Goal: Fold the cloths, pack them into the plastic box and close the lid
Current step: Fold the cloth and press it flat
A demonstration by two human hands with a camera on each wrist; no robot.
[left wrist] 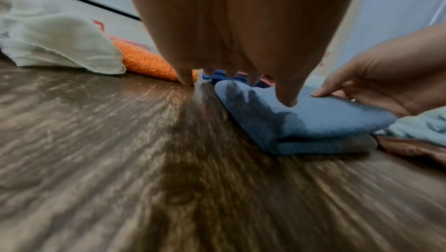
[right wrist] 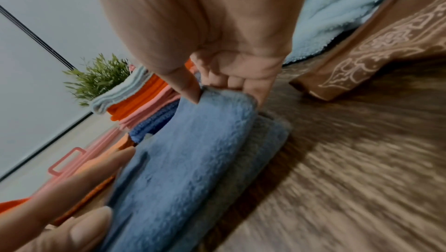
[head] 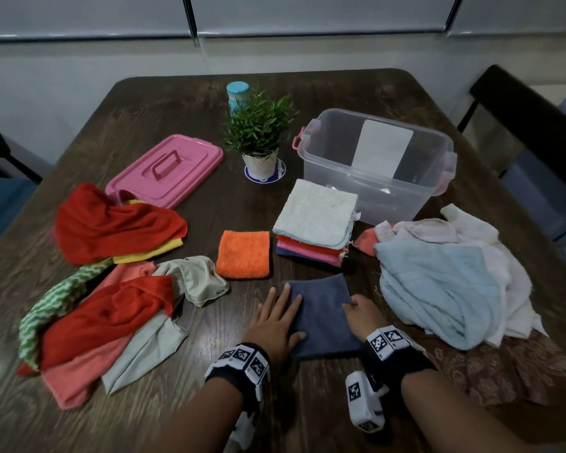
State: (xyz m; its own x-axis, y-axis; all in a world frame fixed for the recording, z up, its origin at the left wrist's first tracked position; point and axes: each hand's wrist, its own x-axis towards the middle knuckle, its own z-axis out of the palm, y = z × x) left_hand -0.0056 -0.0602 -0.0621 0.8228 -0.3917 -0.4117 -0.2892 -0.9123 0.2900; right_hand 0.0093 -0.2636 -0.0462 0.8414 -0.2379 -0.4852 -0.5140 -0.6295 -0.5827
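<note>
Two hands: both on the folded blue cloth (head: 322, 317) near my edge of the table (head: 307, 93)
Left hand (head: 273, 325): fingers straight, lying flat on the cloth's left side
Right hand (head: 361, 317): thumb on top, fingers curled under the right edge, pinching it
Box (head: 378, 165): open, far right, a folded stack (head: 314, 220) just in front
Lid (head: 165, 168): pink, off to the left
Loose cloths: piles on both sides
</note>
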